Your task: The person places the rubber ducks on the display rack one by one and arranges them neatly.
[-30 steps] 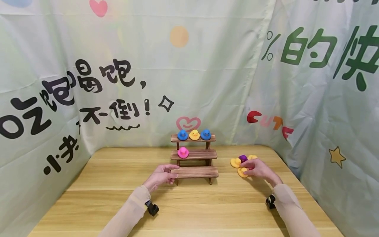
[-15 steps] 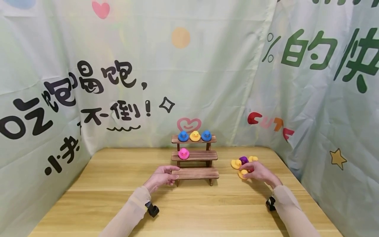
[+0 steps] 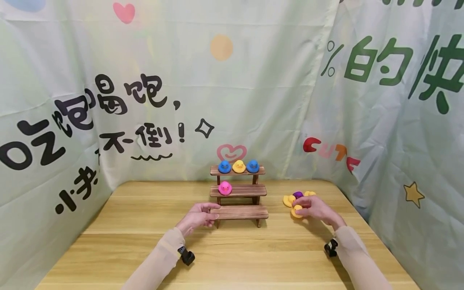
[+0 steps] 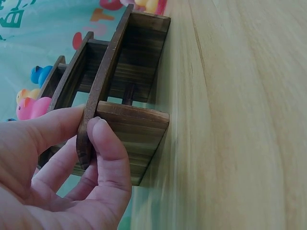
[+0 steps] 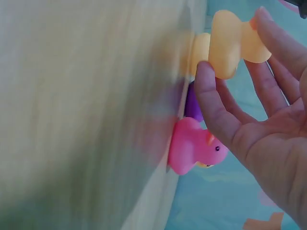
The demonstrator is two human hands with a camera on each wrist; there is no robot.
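Observation:
My left hand [image 3: 197, 218] pinches the left end of the lowest tier of a wooden three-step stand [image 3: 241, 212]; the left wrist view shows thumb and fingers on the board's end [image 4: 88, 139]. My right hand [image 3: 319, 210] holds a yellow duck [image 3: 297, 211] between thumb and fingers; in the right wrist view this duck [image 5: 226, 45] is off the table. Beside it are another yellow duck [image 3: 288, 200], a purple duck [image 3: 298, 195] and a pink duck [image 5: 184, 146]. Two blue ducks, one at the left [image 3: 224, 166], flank a yellow duck [image 3: 239, 166] on the top tier. A pink duck [image 3: 225, 187] sits on the middle tier's left.
The wooden table [image 3: 232, 257] reaches back to a printed pale curtain [image 3: 253, 100], which also hangs along both sides. One more yellow duck [image 3: 309, 193] lies behind my right hand.
My right fingers have closed round the front yellow duck, which has risen slightly. My left hand stays on the stand, and the ducks on its tiers have not moved.

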